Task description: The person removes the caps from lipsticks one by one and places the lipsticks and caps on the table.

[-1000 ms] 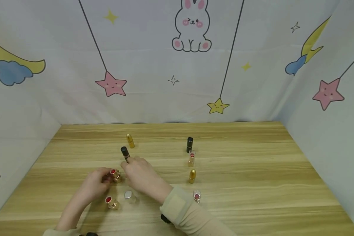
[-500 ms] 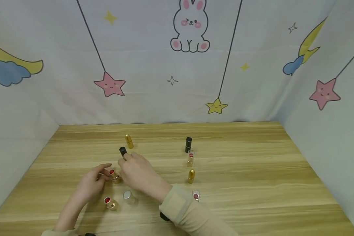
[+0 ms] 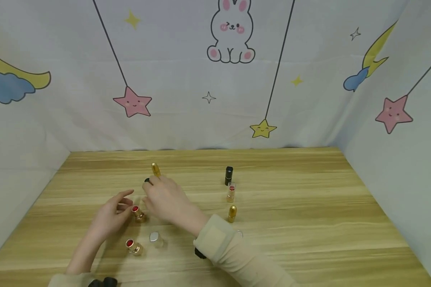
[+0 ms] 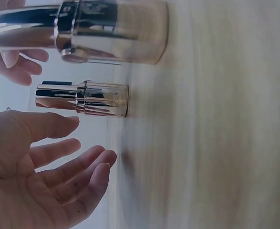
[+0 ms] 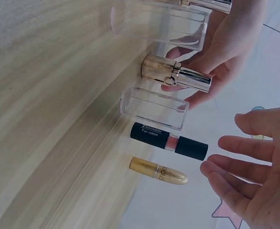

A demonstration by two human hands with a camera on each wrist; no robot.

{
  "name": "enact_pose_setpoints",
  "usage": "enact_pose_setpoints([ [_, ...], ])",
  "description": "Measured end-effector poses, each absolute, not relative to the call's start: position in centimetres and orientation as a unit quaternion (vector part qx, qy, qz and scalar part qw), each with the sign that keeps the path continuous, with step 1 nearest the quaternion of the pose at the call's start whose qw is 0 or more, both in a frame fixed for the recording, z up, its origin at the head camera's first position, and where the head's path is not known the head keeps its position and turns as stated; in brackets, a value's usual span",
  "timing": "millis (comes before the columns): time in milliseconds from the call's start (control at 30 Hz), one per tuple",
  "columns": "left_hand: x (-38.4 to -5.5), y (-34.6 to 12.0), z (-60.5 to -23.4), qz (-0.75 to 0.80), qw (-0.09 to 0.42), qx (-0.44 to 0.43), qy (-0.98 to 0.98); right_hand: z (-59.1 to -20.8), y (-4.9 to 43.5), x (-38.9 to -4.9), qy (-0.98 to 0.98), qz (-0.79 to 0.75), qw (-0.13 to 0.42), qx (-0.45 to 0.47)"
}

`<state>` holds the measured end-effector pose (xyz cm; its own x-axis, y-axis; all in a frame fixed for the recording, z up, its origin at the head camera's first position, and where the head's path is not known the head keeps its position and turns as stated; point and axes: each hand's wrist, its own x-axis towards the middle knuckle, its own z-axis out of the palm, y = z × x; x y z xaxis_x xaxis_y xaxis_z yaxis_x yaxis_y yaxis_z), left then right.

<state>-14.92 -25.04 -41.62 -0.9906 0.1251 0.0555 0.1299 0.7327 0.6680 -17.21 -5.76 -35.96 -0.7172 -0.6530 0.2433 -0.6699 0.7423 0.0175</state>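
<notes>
the right grip (image 3: 167, 199), shifted higher in the frame, is spread beside the black cylindrical plastic lipstick (image 5: 168, 141); left grip (image 3: 110, 217) spread too. likely light, slick; best pinched mid-barrel.

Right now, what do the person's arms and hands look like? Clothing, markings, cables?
No gloves or rings show on the left hand or right hand. Beige sleeves: the right sleeve ends in a wide cuff; the left sleeve shows only its end. A black object sits by the left sleeve; can't tell what. No cables or markings visible.
</notes>
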Motion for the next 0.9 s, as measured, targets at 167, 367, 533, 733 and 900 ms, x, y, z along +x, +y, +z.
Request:
enact_pose_setpoints([
  [167, -15.1, -25.2, -41.6, -0.361, 0.005, -0.070, -0.930, -35.7, -5.9, -17.6, -0.926, 0.030, 0.123, 0.356],
  [367, -15.4, -25.3, -41.3, -0.358, -0.002, -0.078, -0.931, -35.3, -6.2, -17.9, -0.928, 0.021, 0.120, 0.352],
  [533, -15.5, -25.3, -41.3, -0.354, -0.002, -0.081, -0.932, -34.9, -6.5, -17.8, -0.929, 0.012, 0.113, 0.352],
  [733, -15.9, -25.2, -41.4, -0.349, -0.004, -0.076, -0.934, -34.8, -6.8, -17.9, -0.929, 0.006, 0.107, 0.355],
  [900, -16.4, -25.2, -41.6, -0.344, -0.015, -0.072, -0.936, -34.8, -7.0, -17.9, -0.929, 0.016, 0.091, 0.359],
])
